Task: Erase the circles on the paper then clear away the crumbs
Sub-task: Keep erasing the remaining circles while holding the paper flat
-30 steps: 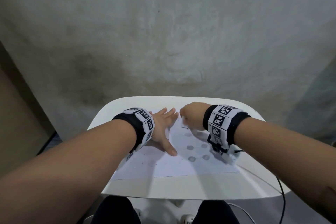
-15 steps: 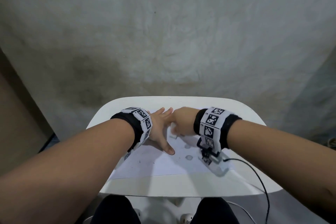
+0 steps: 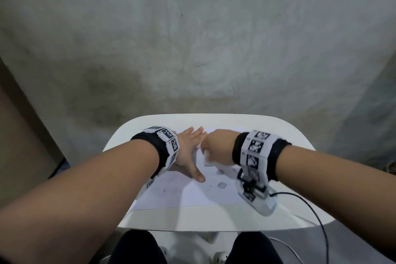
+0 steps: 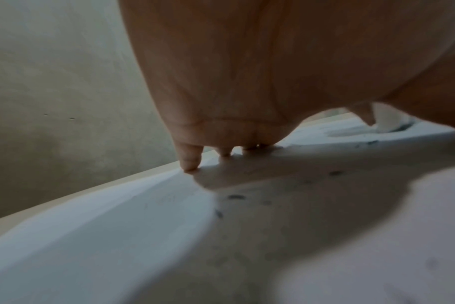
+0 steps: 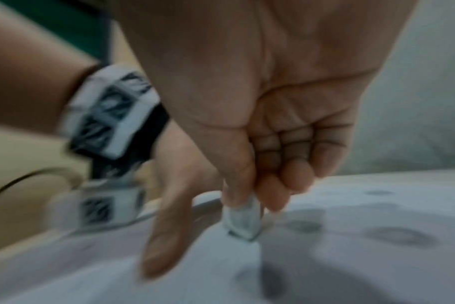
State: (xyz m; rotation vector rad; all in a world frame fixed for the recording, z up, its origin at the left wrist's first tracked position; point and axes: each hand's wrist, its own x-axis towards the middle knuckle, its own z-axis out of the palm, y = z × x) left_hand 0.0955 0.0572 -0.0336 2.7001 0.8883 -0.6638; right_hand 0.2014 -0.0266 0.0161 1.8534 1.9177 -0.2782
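Note:
A white sheet of paper (image 3: 182, 195) lies on the white table (image 3: 214, 120). My left hand (image 3: 189, 152) presses flat on the paper's left part, fingers spread and straight. My right hand (image 3: 216, 146) pinches a white eraser (image 5: 243, 221) and holds its tip against the paper beside the left hand's thumb (image 5: 161, 232). Grey pencil circles (image 3: 222, 185) remain near the right wrist; more smudged circles (image 5: 400, 236) show in the right wrist view. Dark eraser crumbs (image 4: 235, 197) lie scattered on the paper under the left palm.
The table's front edge (image 3: 214, 221) is close to my knees (image 3: 137, 248). A black cable (image 3: 308, 206) runs from the right wrist camera over the table's right side. A grey concrete wall (image 3: 192, 38) stands behind the table.
My right hand with the eraser has slid left across the paper toward the left hand, then slightly back. Fewer circles show than a second ago. The left hand stays pressed in place.

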